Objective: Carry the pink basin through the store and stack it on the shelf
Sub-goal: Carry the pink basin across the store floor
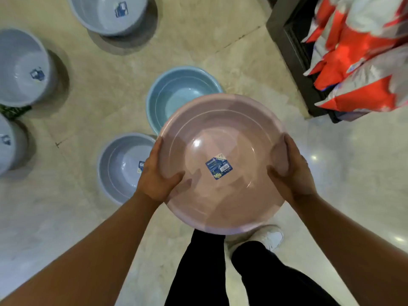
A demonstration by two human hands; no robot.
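Note:
I hold the round pink basin [223, 133] level in front of me, above the floor, open side up. A blue label sticks to its inner bottom. My left hand [156, 173] grips the left rim with the thumb inside the bowl. My right hand [291, 171] grips the right rim the same way. My legs in black trousers and a white shoe show below the basin.
On the beige tiled floor stand a teal basin [176, 89] just beyond the pink one, a grey-blue basin [119, 166] at its left, and several grey tubs [19, 67] further left and at the top. A dark shelf [291, 51] with red-and-white bags [357, 62] is at the upper right.

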